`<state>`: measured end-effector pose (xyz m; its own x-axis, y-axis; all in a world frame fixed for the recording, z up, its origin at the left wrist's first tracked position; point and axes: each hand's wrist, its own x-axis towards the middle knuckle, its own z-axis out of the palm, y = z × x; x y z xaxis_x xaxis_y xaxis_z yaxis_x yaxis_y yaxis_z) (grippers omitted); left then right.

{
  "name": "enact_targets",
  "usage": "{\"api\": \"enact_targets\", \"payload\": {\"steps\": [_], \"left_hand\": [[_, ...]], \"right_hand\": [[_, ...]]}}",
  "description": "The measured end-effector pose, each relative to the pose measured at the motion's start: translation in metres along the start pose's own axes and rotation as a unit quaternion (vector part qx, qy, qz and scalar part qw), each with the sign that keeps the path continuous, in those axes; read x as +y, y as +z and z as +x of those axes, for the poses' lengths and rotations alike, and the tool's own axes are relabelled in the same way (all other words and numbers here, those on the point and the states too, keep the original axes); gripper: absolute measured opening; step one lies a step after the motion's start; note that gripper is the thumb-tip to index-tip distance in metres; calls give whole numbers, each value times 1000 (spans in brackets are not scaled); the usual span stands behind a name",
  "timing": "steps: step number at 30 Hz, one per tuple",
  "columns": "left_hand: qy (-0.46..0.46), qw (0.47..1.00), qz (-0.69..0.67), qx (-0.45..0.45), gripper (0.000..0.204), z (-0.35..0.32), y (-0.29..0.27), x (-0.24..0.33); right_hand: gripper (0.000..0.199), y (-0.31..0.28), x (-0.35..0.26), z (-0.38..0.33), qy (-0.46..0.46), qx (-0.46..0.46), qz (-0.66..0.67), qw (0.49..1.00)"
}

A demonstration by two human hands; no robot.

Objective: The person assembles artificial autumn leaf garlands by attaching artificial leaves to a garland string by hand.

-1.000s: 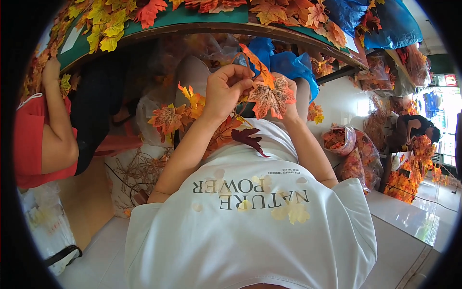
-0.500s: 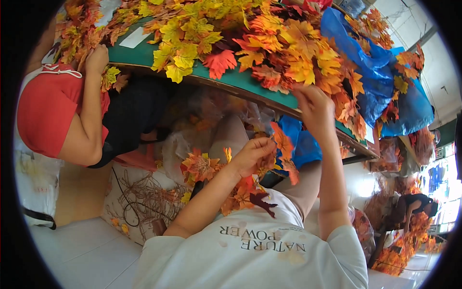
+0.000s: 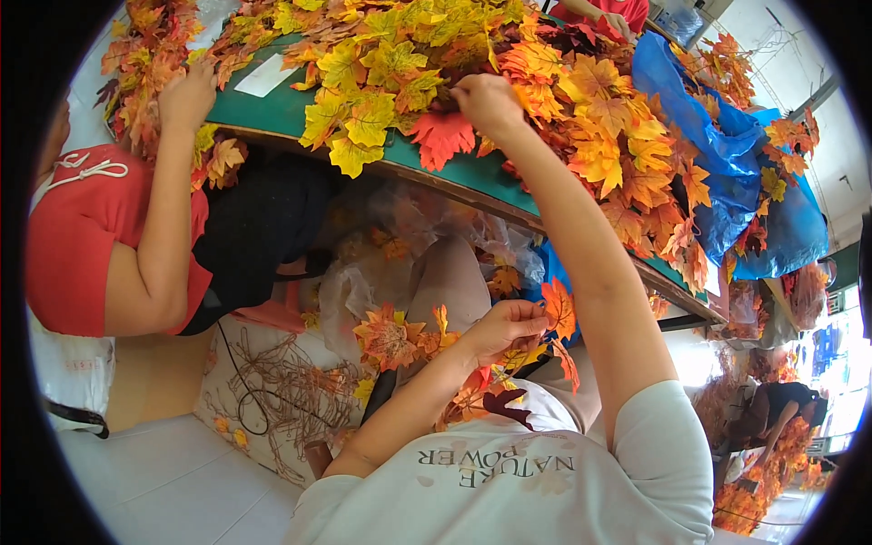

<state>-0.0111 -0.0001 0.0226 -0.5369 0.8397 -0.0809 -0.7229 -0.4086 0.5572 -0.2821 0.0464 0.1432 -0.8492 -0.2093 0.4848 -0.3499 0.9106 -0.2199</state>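
Observation:
Over my lap, my left hand (image 3: 505, 332) pinches a garland of artificial maple leaves. An orange leaf (image 3: 559, 309) stands out beyond its fingertips, and a dark maroon leaf (image 3: 509, 406) hangs below against my shirt. More of the strand, with a pale orange leaf (image 3: 391, 338), trails to the left of my wrist. My right hand (image 3: 489, 102) reaches across the green table (image 3: 495, 182) into the leaf pile, fingers curled together. Its fingertips are between yellow leaves (image 3: 400, 68) and a red leaf (image 3: 443, 136); whatever they grip is hidden.
Orange leaves (image 3: 599, 91) and a blue plastic bag (image 3: 699, 136) cover the table's right. A person in a red top (image 3: 109, 245) works at the left; another person's hand (image 3: 619, 25) shows across the table. Bare brown stems (image 3: 291, 381) lie at lower left.
My right hand has moved left along the table edge, from the orange leaves to beside the yellow ones. My left hand has shifted slightly right and down, still holding the garland.

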Motion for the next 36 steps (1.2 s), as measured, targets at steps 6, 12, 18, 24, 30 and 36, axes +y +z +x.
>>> {"api": "enact_targets", "payload": {"steps": [6, 12, 18, 24, 30, 36], "left_hand": [[7, 999, 21, 27, 14, -2, 2, 3], [23, 988, 69, 140, 12, -3, 6, -1], [39, 987, 86, 131, 12, 0, 3, -3], [41, 988, 88, 119, 11, -3, 6, 3], [45, 987, 90, 128, 11, -2, 5, 5], [34, 990, 84, 111, 11, 5, 0, -7]], "right_hand": [[25, -18, 55, 24, 196, 137, 250, 938], [23, -43, 27, 7, 183, 85, 723, 660], [35, -38, 32, 4, 58, 39, 357, 931], [49, -14, 45, 11, 26, -109, 298, 948], [28, -10, 41, 0, -152, -68, -16, 986], [30, -21, 31, 16, -71, 189, 19, 979]]}}
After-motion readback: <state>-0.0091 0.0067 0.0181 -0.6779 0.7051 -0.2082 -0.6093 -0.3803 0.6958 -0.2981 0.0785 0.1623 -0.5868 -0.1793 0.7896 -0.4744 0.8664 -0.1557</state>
